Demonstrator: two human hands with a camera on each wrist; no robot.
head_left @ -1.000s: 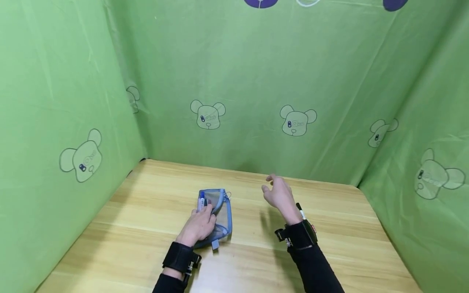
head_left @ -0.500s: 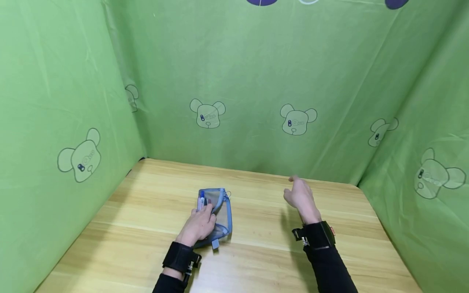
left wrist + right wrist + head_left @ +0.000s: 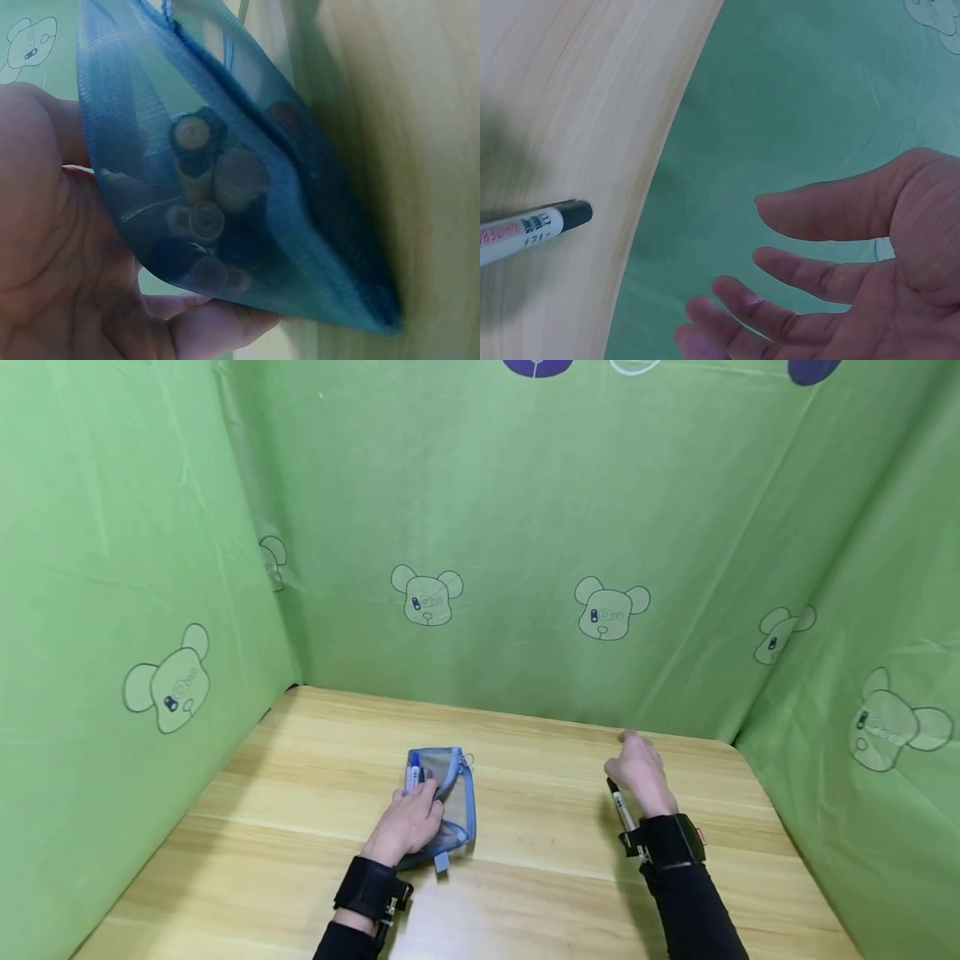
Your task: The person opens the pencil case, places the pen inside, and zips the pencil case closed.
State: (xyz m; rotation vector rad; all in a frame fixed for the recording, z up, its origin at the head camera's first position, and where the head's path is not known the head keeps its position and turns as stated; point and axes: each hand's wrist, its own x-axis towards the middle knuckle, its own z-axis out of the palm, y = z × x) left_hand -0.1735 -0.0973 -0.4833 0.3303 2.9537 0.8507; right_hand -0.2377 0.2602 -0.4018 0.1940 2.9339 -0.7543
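Observation:
A blue mesh pencil pouch (image 3: 459, 806) lies on the wooden table left of centre, its zip side open. My left hand (image 3: 405, 827) holds it at its left side; in the left wrist view the thumb and fingers are around the mesh (image 3: 247, 217). Several pens show dimly through the mesh, and a blue-capped pen (image 3: 413, 770) shows at the far end. To the right, my right hand (image 3: 641, 772) hovers over the table with nothing in its grasp, its fingers (image 3: 810, 274) loosely bent. Just left of it lies a white marker (image 3: 525, 229) with a black cap, partly hidden by the wrist strap in the head view.
Green cloth (image 3: 517, 527) with bear prints hangs along the back and both sides of the table (image 3: 525, 893). Black straps with small cameras (image 3: 367, 887) sit on both wrists.
My right hand has moved to the right and slightly nearer, and the marker now shows on its left side. My left hand and the pouch stay put.

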